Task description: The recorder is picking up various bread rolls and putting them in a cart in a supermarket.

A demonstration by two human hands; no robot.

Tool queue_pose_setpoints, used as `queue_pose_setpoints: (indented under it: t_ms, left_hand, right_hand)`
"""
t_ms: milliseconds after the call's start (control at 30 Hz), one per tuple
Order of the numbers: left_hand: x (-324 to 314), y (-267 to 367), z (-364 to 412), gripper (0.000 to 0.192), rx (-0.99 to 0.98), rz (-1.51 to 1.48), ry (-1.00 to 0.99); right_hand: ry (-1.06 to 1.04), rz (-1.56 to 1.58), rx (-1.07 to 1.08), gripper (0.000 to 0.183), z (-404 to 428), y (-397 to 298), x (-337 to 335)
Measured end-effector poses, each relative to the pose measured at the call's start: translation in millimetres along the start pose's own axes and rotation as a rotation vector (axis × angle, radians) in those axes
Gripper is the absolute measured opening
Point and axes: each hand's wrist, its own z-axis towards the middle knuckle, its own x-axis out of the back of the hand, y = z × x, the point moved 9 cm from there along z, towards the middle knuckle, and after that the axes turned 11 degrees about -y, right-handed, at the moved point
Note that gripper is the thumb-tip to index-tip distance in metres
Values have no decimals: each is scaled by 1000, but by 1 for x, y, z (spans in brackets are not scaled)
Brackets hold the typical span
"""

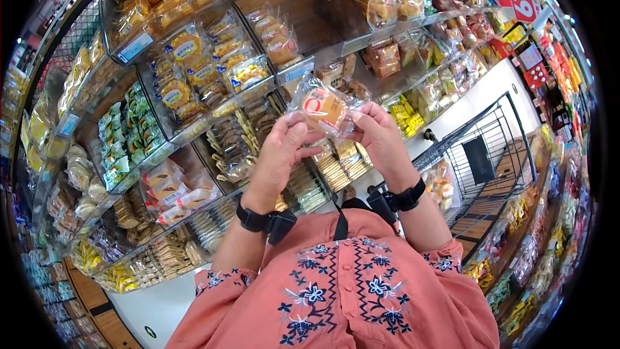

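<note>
Between both hands is a round, golden-brown packaged cake [325, 109] in clear plastic printed with red and dark marks. My left hand [286, 151] pinches the wrapper at its left edge, the other fingers spread below. With thumb and forefinger, my right hand [379, 136] grips the wrapper's right end. The packet is held up in front of the shelf bins. Just behind it lie brown packaged breads [334, 73] in a clear bin. Below my hands are stacked pale wafer-like packs [336, 167].
Tiered bins hold yellow flower-shaped pastries [188, 48], green-wrapped snacks [128, 135] and red-and-white packs [172, 189]. At the right, a black wire shopping cart [477, 155] stands in the aisle beside another stocked shelf [537, 252]. A red price sign [521, 0] hangs at the upper right.
</note>
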Motion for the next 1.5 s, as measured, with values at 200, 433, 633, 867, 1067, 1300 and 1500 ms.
queue_pose_setpoints:
  t_ms: [200, 433, 633, 867, 1067, 1300, 1500]
  left_hand:
    - [7, 29, 22, 48, -114, 196, 189]
    - [17, 143, 93, 54, -201, 810, 145]
    - [9, 150, 166, 58, -26, 1479, -22]
    - [53, 111, 199, 61, 141, 1779, -142]
    - [75, 85, 201, 57, 324, 1790, -228]
    - [67, 92, 188, 45, 195, 2160, -69]
    - [53, 95, 172, 39, 57, 2202, -84]
  right_hand:
    - [-143, -30, -18, 9, 29, 7, -20]
    - [-184, -59, -125, 19, 53, -7, -5]
    - [-158, -118, -172, 16, 49, -9, 38]
    - [-74, -88, -205, 17, 34, -5, 81]
    - [-42, -96, -231, 15, 18, 2, 98]
    - [-39, -81, -247, 14, 6, 11, 96]
    - [-9, -74, -245, 14, -8, 21, 92]
